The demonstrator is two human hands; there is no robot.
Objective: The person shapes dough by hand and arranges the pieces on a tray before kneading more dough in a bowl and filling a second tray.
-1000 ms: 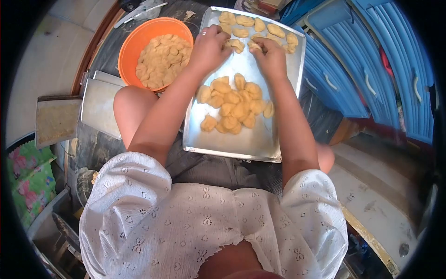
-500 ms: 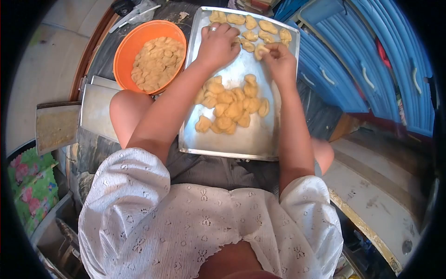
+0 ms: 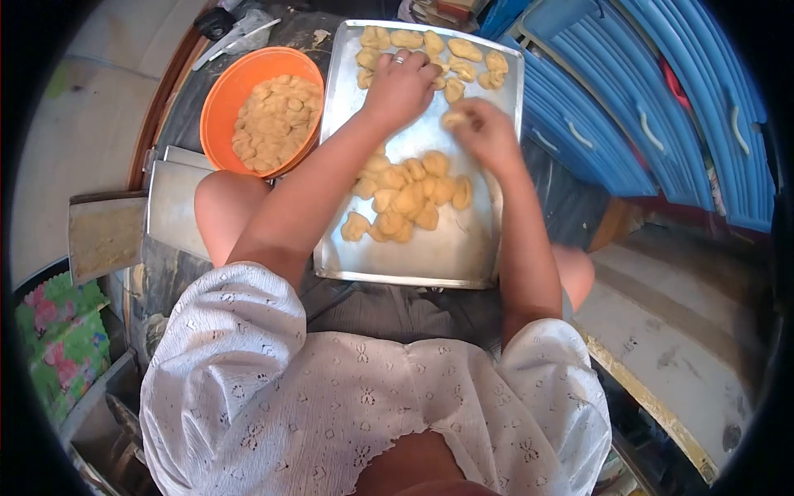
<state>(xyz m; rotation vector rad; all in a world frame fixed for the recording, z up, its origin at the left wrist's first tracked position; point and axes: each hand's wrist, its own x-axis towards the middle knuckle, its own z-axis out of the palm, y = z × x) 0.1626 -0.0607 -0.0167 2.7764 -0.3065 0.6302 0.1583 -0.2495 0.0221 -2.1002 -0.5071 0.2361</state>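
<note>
A metal tray point(image 3: 463, 256) lies across my lap. Several shaped dough pieces point(image 3: 465, 50) are spaced out along its far end, and a pile of dough pieces point(image 3: 409, 200) sits in its middle. Over the far left part of the tray is my left hand point(image 3: 400, 93), fingers curled down among the spaced pieces; its fingertips are partly hidden. My right hand point(image 3: 490, 135), blurred, pinches a dough piece point(image 3: 453, 121) above the tray, just nearer to me than the spaced pieces.
An orange bowl point(image 3: 217, 124) full of dough pieces stands left of the tray. Blue slatted drawers point(image 3: 628, 107) with handles are at the right. Flat metal sheets point(image 3: 176, 202) lie at the left, and a green floral cloth point(image 3: 70, 347) is at the lower left.
My right hand has moved back toward me from the spaced pieces, with a dough piece in its fingers. My left hand has shifted slightly right and down. The view has moved a little.
</note>
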